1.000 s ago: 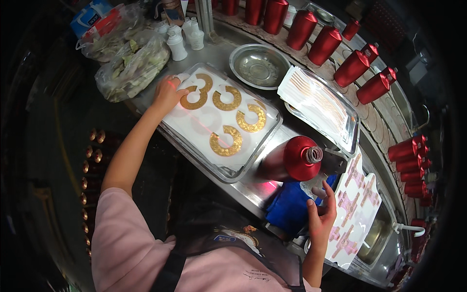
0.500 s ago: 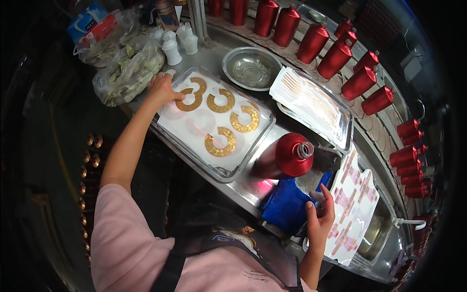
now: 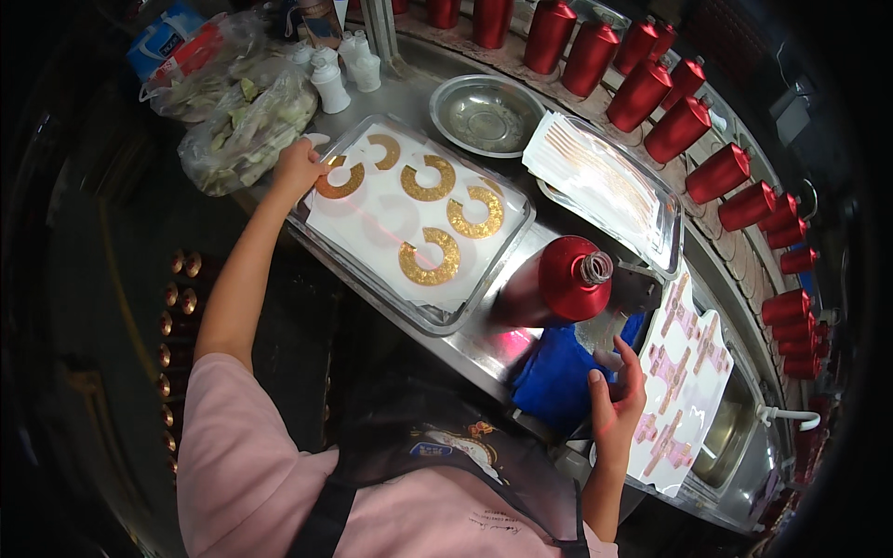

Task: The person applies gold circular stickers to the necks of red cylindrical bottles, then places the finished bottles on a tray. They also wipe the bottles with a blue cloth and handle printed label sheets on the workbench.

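Note:
At the upper left corner of a metal tray (image 3: 456, 321), my left hand (image 3: 299, 167) pinches the edge of a gold C-shaped decal (image 3: 342, 182). Several similar gold decals (image 3: 429, 258) lie flat on white sheets in the same tray. A large red bottle (image 3: 558, 284) with an uncapped threaded neck leans on its side just right of the tray. My right hand (image 3: 619, 400) hovers beside a blue cloth (image 3: 556, 377), its thumb and fingers apart, with nothing visible gripped.
A round metal bowl (image 3: 488, 116) stands behind the tray. Right of it, a second tray holds striped sheets (image 3: 605, 181). Pink-patterned sheets (image 3: 674, 391) lie near a sink (image 3: 727, 437). Red bottles (image 3: 642, 96) line the far rack. Plastic bags (image 3: 246, 130) and white bottles (image 3: 330, 86) stand at left.
My left hand has drawn the pinched decal leftward, away from the neighbouring decal it seemed to overlap. The red bottles on the far rack have shifted rightward. My right hand keeps nearly the same pose.

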A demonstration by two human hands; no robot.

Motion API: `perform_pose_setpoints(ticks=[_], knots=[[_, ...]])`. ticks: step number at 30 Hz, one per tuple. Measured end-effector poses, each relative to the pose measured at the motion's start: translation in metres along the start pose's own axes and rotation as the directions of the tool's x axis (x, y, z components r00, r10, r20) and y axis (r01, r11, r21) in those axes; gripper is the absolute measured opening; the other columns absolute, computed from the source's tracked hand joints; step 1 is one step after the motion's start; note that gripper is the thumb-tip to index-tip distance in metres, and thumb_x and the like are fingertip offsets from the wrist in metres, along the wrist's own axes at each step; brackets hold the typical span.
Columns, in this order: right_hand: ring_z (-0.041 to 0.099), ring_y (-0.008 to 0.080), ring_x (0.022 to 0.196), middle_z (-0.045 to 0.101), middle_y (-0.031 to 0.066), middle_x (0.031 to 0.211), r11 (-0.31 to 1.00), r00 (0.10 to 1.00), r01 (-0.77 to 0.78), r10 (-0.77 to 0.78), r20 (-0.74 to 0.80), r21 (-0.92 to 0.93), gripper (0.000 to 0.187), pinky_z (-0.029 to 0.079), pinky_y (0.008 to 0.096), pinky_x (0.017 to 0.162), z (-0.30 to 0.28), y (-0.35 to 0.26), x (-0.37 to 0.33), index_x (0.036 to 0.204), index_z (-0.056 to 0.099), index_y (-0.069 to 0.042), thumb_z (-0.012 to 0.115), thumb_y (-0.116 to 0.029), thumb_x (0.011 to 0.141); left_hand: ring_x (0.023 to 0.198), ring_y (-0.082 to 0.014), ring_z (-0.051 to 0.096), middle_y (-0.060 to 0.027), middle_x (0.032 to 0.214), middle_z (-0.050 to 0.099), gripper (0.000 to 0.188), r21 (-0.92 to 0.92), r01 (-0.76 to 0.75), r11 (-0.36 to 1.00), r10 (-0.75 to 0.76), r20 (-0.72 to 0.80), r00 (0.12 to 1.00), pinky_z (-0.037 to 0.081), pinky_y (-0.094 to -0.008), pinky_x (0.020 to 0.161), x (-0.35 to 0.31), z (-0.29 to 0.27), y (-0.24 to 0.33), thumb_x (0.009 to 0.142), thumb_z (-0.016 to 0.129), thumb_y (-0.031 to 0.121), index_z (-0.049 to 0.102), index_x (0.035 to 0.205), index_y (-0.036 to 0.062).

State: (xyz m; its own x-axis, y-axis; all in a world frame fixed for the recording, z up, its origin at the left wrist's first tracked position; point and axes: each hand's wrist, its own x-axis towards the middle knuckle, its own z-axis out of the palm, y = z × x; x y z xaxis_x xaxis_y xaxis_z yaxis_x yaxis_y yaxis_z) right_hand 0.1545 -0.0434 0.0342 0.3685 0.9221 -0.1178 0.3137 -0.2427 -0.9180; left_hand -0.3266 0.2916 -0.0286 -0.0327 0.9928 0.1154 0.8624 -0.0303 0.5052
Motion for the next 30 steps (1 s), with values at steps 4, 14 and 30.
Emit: perform_pose_setpoints(ticks=[4, 14, 30], knots=[[0.056, 0.0056, 0.070, 0.069, 0.0109, 0.111, 1.000, 1.000, 0.010, -0.010, -0.005, 0.010, 0.054, 0.045, 0.0198, 0.064, -0.003, -0.005, -0.008, 0.142, 0.052, -0.004, 0.067, -0.005, 0.091, 0.078, -0.0293, 0.069, -0.0108, 0.085, 0.071, 0.041, 0.323, -0.047, 0.945, 0.057, -0.020, 0.998, 0.054, -0.0391, 0.073, -0.003, -0.005, 0.010, 0.079, 0.078, 0.026, 0.071, 0.116, 0.0094], [0.044, 0.0007, 0.059, 0.071, 0.0081, 0.107, 0.984, 0.980, 0.167, -0.172, 0.101, 0.059, 0.053, 0.037, 0.0190, 0.054, 0.017, -0.025, -0.027, 0.138, 0.058, -0.003, 0.070, -0.001, 0.086, 0.089, -0.0332, 0.070, -0.0148, 0.096, 0.073, 0.032, 0.307, 0.050, 0.951, -0.064, 0.034, 0.997, 0.053, -0.0459, 0.074, -0.017, -0.016, 0.029, 0.083, 0.073, 0.022, 0.067, 0.108, 0.0025], [0.061, 0.0064, 0.100, 0.070, 0.0032, 0.108, 0.924, 0.752, -0.229, -0.031, 0.658, 0.305, 0.038, 0.050, 0.0219, 0.082, 0.093, -0.041, -0.032, 0.134, 0.063, -0.003, 0.068, -0.015, 0.098, 0.072, -0.0152, 0.069, -0.0110, 0.091, 0.068, 0.035, -0.604, -0.045, 0.796, 0.019, -0.050, 0.999, 0.055, -0.0273, 0.061, -0.139, -0.040, 0.131, 0.087, 0.072, 0.000, 0.059, 0.117, -0.0105]])
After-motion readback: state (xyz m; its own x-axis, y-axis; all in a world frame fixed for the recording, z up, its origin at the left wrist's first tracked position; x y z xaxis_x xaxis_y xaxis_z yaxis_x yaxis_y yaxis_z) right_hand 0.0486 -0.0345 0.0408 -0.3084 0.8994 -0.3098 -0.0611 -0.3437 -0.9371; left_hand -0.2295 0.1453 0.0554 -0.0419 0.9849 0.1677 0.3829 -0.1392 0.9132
